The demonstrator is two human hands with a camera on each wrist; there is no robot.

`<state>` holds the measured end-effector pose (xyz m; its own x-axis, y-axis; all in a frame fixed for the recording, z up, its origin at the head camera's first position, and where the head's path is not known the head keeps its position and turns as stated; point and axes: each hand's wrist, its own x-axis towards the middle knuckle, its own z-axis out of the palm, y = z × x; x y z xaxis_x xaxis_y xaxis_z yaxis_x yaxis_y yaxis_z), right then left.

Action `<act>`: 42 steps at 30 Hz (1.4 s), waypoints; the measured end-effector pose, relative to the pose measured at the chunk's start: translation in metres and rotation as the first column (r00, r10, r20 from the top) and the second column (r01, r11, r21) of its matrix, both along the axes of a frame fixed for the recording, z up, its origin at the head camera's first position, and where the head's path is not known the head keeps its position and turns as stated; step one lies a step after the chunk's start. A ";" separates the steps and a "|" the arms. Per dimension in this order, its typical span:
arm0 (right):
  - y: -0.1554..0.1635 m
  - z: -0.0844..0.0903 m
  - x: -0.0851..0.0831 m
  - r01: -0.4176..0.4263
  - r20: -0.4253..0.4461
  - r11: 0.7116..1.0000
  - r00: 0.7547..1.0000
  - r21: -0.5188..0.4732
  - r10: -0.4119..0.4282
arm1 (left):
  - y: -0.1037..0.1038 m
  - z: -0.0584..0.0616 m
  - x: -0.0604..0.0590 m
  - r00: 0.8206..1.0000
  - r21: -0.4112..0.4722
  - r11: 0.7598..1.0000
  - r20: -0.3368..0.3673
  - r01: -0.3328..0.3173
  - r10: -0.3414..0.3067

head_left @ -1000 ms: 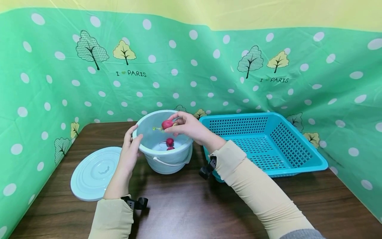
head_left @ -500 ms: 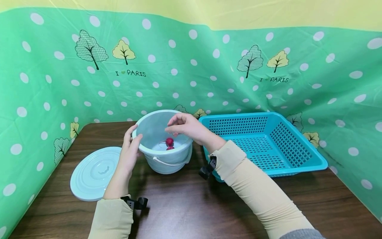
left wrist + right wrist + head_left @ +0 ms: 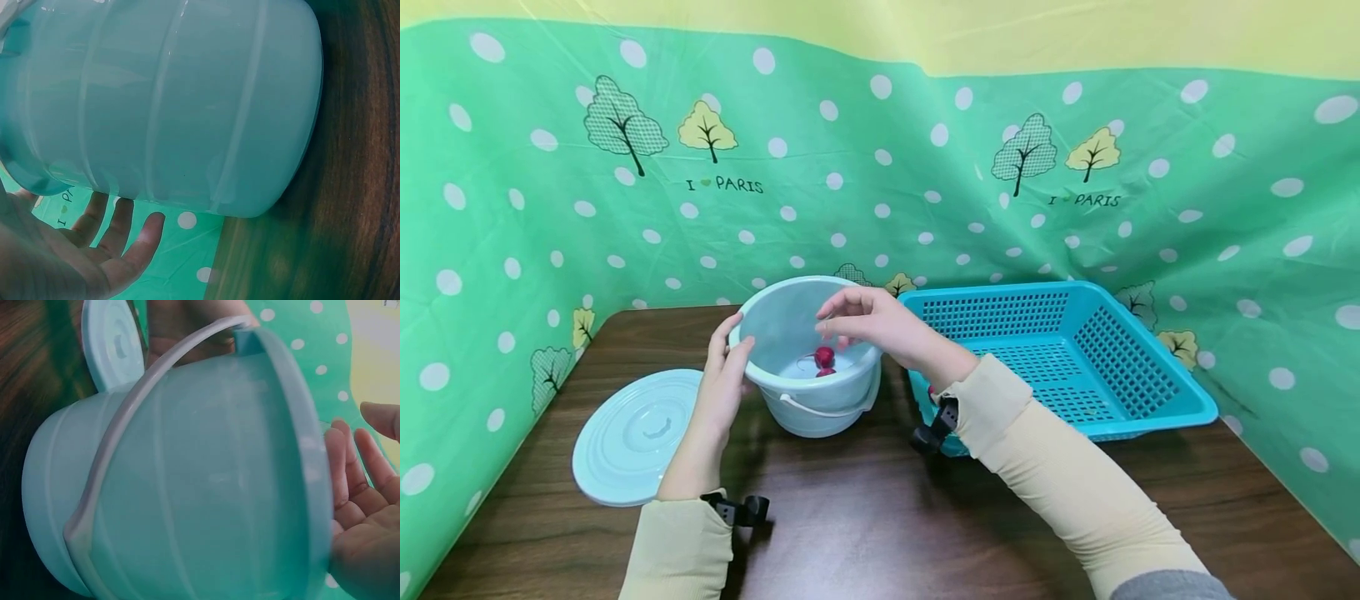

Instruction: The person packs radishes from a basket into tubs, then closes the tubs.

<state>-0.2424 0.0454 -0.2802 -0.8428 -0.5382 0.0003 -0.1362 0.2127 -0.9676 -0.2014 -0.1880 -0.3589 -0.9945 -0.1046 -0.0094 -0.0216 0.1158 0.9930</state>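
A pale blue bucket (image 3: 816, 414) stands on the table. My left hand (image 3: 724, 379) holds its rim on the left, thumb over the edge and fingers along the outside wall. Red radishes (image 3: 824, 357) lie at the bottom of the bucket, one with a thin root showing. Over the bucket's right rim hangs my right hand (image 3: 880, 325), fingers loosely bent and spread apart from the thumb. In the right wrist view no radish shows between the fingers (image 3: 375, 503) of that hand. The bucket's handle (image 3: 112, 444) hangs down its outer wall.
A round pale blue lid (image 3: 632, 437) lies on the wooden table (image 3: 850, 525) to the left. Right of the bucket stands a turquoise perforated basket (image 3: 1131, 358), with a bit of red showing beside my right wrist. A green dotted cloth (image 3: 850, 167) hangs behind.
A radish that my right hand pinched a second ago has left its fingers. That forearm has since shifted slightly right, uncovering a red bit at the basket. My left hand stays on the rim.
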 end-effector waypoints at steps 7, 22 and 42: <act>0.017 0.009 0.001 0.014 -0.008 1.000 1.000 0.002 -0.014 | -0.001 -0.001 -0.001 1.000 -0.025 1.000 0.002 -0.019 0.019; 0.052 0.010 -0.020 0.114 -0.027 0.992 0.993 0.046 -0.112 | 0.000 0.000 0.001 1.000 -0.007 1.000 0.000 0.006 -0.006; 0.094 -0.017 -0.058 0.318 -0.010 0.941 0.948 0.115 -0.319 | -0.001 0.000 0.000 1.000 -0.007 1.000 -0.001 0.006 -0.006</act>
<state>-0.3001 0.1392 -0.2971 -0.9699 -0.2377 -0.0536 -0.0346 0.3522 -0.9353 -0.2015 -0.1890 -0.3592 -0.9950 -0.0992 -0.0074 -0.0196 0.1224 0.9923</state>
